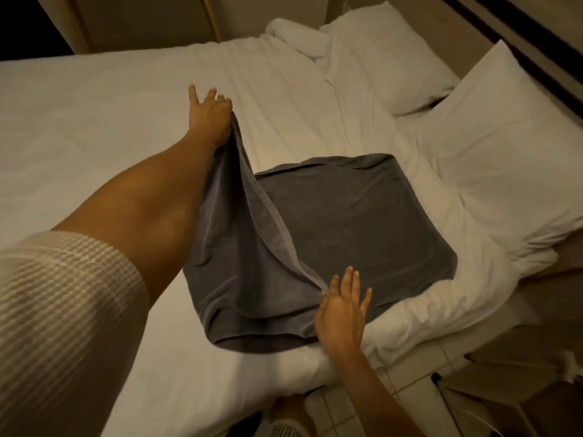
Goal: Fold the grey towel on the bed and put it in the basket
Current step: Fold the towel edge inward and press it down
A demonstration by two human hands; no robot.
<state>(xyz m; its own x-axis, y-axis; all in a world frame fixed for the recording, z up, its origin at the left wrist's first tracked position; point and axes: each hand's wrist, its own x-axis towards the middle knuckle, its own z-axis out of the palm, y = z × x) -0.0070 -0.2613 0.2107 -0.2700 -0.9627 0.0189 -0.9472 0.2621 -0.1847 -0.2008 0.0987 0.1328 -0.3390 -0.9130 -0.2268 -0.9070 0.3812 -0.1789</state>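
Note:
The grey towel [347, 222] lies on the white bed [94, 121], its right part flat and its left edge lifted. My left hand [209, 113] pinches the far corner of that lifted edge and holds it up above the sheet. My right hand [342, 310] pinches the near corner of the same edge between thumb and forefinger, its other fingers spread over the towel. The raised flap hangs between both hands in a loose fold. No basket is in view.
Two white pillows [504, 146] lie to the right, with a rumpled white duvet [426, 294] under the towel's right side. A rolled white towel [293, 33] sits at the far end. Tiled floor [419, 367] and my foot [290, 414] show below the bed edge.

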